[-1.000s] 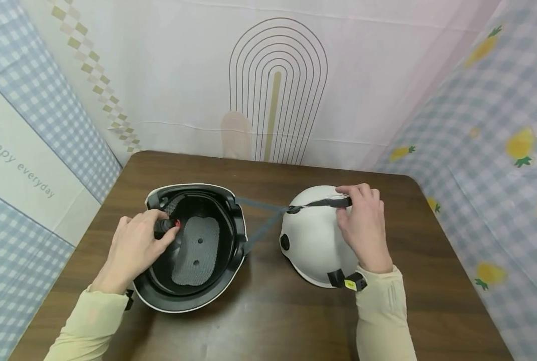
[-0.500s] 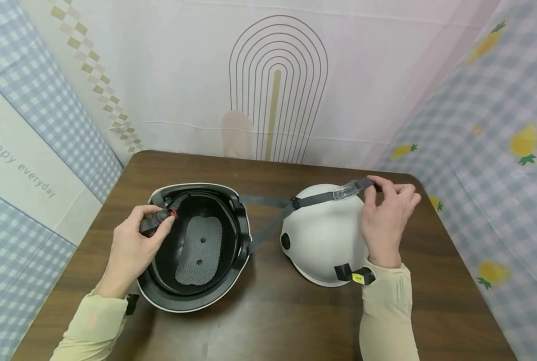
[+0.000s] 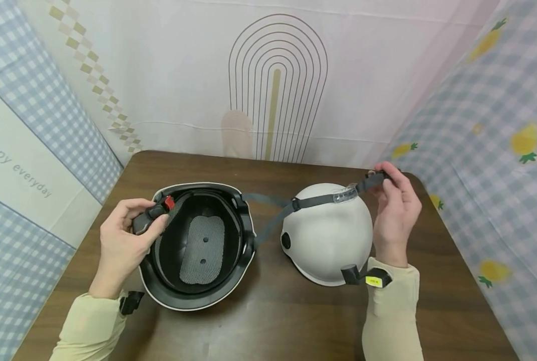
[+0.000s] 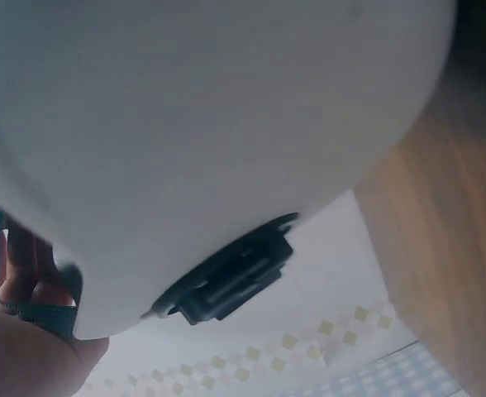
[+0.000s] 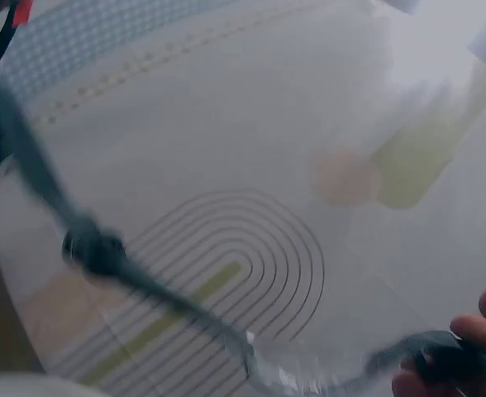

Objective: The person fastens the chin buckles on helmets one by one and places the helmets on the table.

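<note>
An upturned white helmet (image 3: 195, 304) with black lining lies at the left of the table. My left hand (image 3: 121, 245) pinches a black buckle (image 3: 148, 218) with a red release tab over its left rim. From the right side of that helmet, grey chin straps (image 3: 311, 201) run across an upright white helmet (image 3: 331, 235) on the right. The strap's black end piece (image 3: 377, 178) is between the thumb and fingers of my right hand (image 3: 393, 213). In the right wrist view, a clear plastic sleeve (image 5: 297, 368) covers part of the strap near my fingers (image 5: 483, 335).
Both helmets stand on a brown wooden table (image 3: 273, 326). A printed white cloth (image 3: 183, 75) hangs behind, with blue checked cloths (image 3: 471, 150) at the sides. A black clip (image 4: 235, 281) sticks out from the shell in the left wrist view.
My right hand has moved right and away with the strap end, drawing the strap out straighter. My left hand has shifted slightly left with the buckle, and the upturned helmet slightly right.
</note>
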Tool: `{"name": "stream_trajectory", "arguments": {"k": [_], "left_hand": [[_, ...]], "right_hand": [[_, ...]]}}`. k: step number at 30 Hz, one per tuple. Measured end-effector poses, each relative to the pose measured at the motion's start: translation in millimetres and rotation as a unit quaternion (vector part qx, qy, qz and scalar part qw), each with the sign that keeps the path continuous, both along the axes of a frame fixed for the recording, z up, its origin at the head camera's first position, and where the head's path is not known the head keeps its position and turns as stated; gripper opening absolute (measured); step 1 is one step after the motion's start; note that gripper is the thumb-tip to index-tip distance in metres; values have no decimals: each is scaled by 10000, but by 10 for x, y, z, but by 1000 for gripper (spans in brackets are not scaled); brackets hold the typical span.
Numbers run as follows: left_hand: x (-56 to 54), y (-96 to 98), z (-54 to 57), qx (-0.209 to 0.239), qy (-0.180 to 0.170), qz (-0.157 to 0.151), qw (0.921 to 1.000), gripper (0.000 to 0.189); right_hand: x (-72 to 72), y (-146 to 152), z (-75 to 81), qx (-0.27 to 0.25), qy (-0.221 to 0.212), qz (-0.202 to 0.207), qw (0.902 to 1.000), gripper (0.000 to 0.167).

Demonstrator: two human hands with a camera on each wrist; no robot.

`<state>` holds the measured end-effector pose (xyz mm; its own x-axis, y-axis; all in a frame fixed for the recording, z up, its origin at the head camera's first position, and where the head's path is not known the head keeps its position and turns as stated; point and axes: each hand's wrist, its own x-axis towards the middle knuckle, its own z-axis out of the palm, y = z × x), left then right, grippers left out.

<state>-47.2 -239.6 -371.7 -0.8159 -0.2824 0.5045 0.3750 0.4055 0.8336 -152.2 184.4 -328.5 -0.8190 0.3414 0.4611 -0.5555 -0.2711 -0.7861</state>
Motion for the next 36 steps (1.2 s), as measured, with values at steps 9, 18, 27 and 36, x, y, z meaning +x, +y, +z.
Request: {"name": "stream_trajectory", "arguments": {"k": [9, 18, 27, 36], "left_hand": [[9, 42, 101, 132, 78, -290, 9995, 35], [0, 102, 123, 181, 51, -373, 9991, 36], [-45, 159, 109, -5, -130, -354, 9993, 35], [-44, 211, 84, -1357, 261, 113, 9903, 37]], "right_hand": [[64, -227, 105, -714, 354, 691, 9944, 37], [141, -586, 134, 531, 489, 1123, 9911, 17], [194, -791, 57, 1735, 381, 1495, 9727, 33], [225, -883, 33, 2282, 552, 2054, 9501, 40]]}}
